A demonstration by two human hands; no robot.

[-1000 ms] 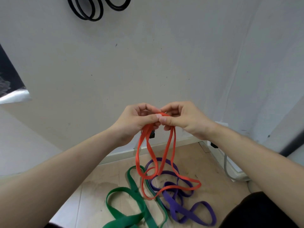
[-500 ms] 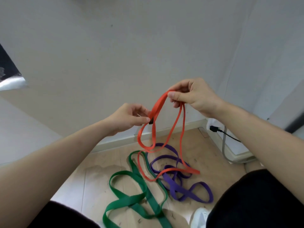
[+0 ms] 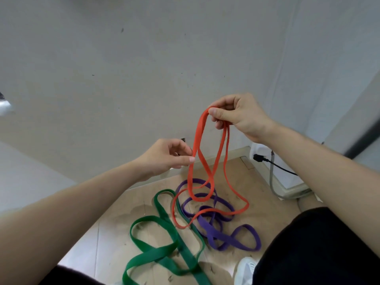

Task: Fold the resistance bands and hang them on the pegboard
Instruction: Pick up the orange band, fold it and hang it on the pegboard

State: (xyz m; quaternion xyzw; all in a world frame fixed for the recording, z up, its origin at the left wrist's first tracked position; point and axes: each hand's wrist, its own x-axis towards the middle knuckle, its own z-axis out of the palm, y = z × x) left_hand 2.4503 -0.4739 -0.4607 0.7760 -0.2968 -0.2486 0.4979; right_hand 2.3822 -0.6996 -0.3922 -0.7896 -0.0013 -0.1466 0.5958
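At the far left edge a dark, shiny object (image 3: 4, 103) is cut off by the frame and cannot be identified. The left hand (image 3: 164, 159) is held in front of the pale wall (image 3: 102, 58), thumb and forefinger pinched onto one strand of the orange resistance band (image 3: 198, 140) partway down its length. Below, on the dusty wooden floor (image 3: 115, 233), the green resistance band (image 3: 156, 239) lies in loose twisted loops, its lower end running out of the bottom of the frame. The orange band hangs in several strands, crossing itself, and its bottom loops drape onto the floor over the purple resistance band (image 3: 232, 239), which lies tangled just right of the green one and is partly covered by the orange. The right hand (image 3: 238, 116), higher than the left, grips the top bend of the orange band between thumb and curled fingers. Further right, a black plug and cable (image 3: 267, 160) and a grey hose (image 3: 272, 177) meet a white appliance (image 3: 287, 177) at the wall, partly hidden by the right forearm. A white shoe (image 3: 246, 270) and black trousers (image 3: 318, 254) fill the lower right corner
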